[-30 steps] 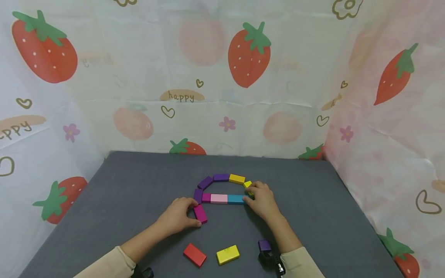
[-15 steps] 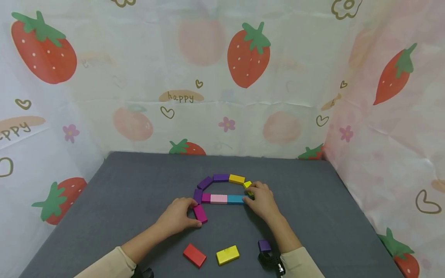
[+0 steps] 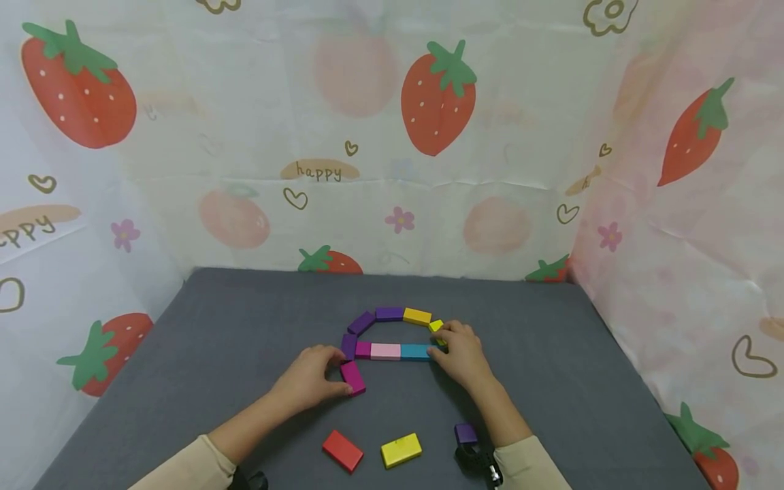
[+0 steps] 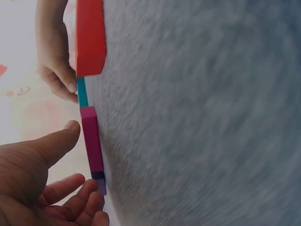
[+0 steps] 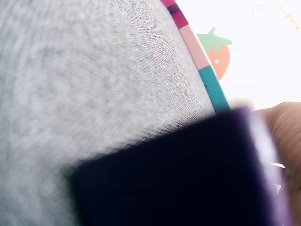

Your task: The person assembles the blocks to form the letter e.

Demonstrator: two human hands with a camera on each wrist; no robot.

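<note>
Coloured blocks on the grey table form an arch with a straight row across it. My left hand (image 3: 309, 381) is beside the magenta block (image 3: 353, 378) at the arch's lower left end. In the left wrist view its thumb and fingers (image 4: 84, 197) are spread apart, with a gap to the magenta block. My right hand (image 3: 463, 354) is at the arch's right end, its curled fingers and thumb around a mostly hidden yellow block (image 3: 436, 325). Its thumb lies by the end of the blue block (image 3: 415, 352), next to the pink block (image 3: 386, 351).
A red block (image 3: 343, 450) and a yellow block (image 3: 401, 450) lie loose in front. A purple block (image 3: 465, 433) sits close to the right wrist, partly covered by the wrist camera. Printed cloth walls (image 3: 392, 224) stand behind and beside the grey table (image 3: 257, 306).
My left hand has drawn slightly left, its fingers and thumb easing off the magenta block, which stays in place. The right hand has not visibly moved.
</note>
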